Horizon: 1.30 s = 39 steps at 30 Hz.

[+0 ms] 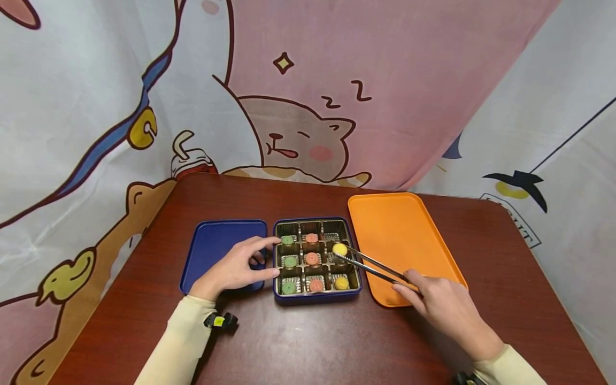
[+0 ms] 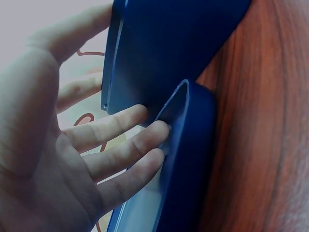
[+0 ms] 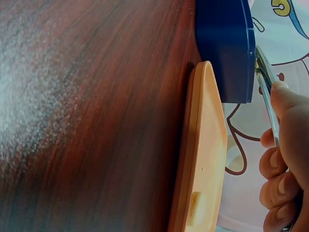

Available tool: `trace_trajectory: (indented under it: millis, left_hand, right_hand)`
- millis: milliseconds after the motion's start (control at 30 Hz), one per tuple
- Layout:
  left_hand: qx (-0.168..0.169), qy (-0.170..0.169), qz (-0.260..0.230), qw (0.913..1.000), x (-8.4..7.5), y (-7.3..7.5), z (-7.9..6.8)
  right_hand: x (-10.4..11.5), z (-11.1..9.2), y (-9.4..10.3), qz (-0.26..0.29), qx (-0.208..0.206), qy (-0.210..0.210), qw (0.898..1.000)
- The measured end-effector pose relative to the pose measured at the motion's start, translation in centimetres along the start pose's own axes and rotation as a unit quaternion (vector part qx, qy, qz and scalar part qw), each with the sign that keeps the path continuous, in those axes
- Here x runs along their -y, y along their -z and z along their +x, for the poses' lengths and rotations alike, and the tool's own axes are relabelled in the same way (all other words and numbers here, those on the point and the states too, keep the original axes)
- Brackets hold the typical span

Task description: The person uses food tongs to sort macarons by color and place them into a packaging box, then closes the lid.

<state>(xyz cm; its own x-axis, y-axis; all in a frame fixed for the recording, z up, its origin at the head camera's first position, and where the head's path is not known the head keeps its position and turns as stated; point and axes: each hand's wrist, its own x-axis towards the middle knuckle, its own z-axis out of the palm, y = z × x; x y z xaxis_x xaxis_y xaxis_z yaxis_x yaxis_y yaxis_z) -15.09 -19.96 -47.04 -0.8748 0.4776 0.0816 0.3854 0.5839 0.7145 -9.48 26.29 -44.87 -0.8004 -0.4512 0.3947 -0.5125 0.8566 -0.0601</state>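
Observation:
A dark blue square box [image 1: 317, 299] holds a gold divided insert with small round ridged pieces, perhaps macarons. Three green pieces [image 1: 290, 261] fill its left column and three orange-pink pieces [image 1: 312, 259] the middle one. One yellow piece [image 1: 341, 283] lies in the front right compartment. Another yellow piece [image 1: 339, 249] is between the tips of metal tongs [image 1: 380, 270], at the middle right compartment. My right hand [image 1: 445, 307] grips the tongs' handle end. With thumb and index finger spread, my left hand [image 1: 236, 267] touches the box's left side.
Left of the box lies a dark blue lid [image 1: 218, 240], rim up, partly under my left hand. An orange tray [image 1: 399, 230] lies close on the right. The brown table [image 1: 298, 342] ends at a cartoon-printed cloth [image 1: 394, 107] behind.

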Motion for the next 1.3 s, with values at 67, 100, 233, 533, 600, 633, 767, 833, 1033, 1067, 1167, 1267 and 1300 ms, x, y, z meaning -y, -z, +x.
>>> trace_trajectory:
  millis: [67, 100, 233, 533, 600, 633, 767, 833, 1033, 1067, 1167, 1267, 1300]
  left_hand:
    - [-0.001, -0.002, 0.0, 1.0, 0.0, 0.0, 0.0]
    - [-0.001, -0.002, 0.0, 1.0, 0.0, 0.0, 0.0]
    - [-0.001, 0.0, 0.0, 1.0, 0.0, 0.0, 0.0]
    - [0.0, 0.003, -0.001, 1.0, 0.0, 0.0, 0.0]
    - [0.001, 0.003, -0.001, 1.0, -0.1, 0.0, 0.0]
    - [0.001, 0.004, -0.002, 1.0, -0.1, 0.0, 0.0]
    - [0.003, 0.005, -0.003, 1.0, -0.1, 0.0, -0.1]
    - [0.003, 0.006, -0.003, 1.0, -0.1, 0.0, 0.0]
    - [0.003, 0.008, -0.005, 0.9999, -0.1, 0.0, 0.0]
    - [0.004, 0.008, -0.005, 0.9999, -0.1, 0.0, 0.0]
    - [0.004, 0.01, -0.004, 0.9999, -0.1, 0.0, 0.0]
    - [0.004, 0.01, -0.005, 0.9999, -0.1, 0.0, 0.0]
    - [0.004, 0.01, -0.005, 0.9999, -0.1, 0.0, 0.0]
  right_hand:
    - [0.0, 0.0, 0.0, 0.001, 0.001, -0.001, 1.0]
    - [0.0, 0.0, -0.1, 0.001, 0.002, -0.002, 1.0]
    - [0.0, 0.0, -0.1, 0.001, 0.015, -0.007, 1.0]
    - [-0.2, -0.2, 0.4, -0.002, 0.028, -0.03, 0.999]
    - [-0.3, -0.3, 0.5, -0.006, 0.03, -0.034, 0.999]
    - [-0.3, -0.4, 0.6, -0.008, 0.03, -0.036, 0.999]
    - [-0.6, -0.8, 0.8, -0.007, 0.033, -0.044, 0.998]
    - [-0.7, -1.0, 1.0, -0.006, 0.033, -0.047, 0.998]
    - [-1.4, -1.4, 1.6, -0.004, 0.042, -0.065, 0.997]
    - [-1.6, -1.5, 1.7, -0.003, 0.046, -0.07, 0.996]
    - [-2.1, -1.8, 2.0, 0.001, 0.055, -0.083, 0.995]
    - [-2.7, -2.2, 2.1, -0.001, 0.059, -0.091, 0.994]
    - [-2.9, -2.4, 2.1, -0.002, 0.059, -0.094, 0.994]
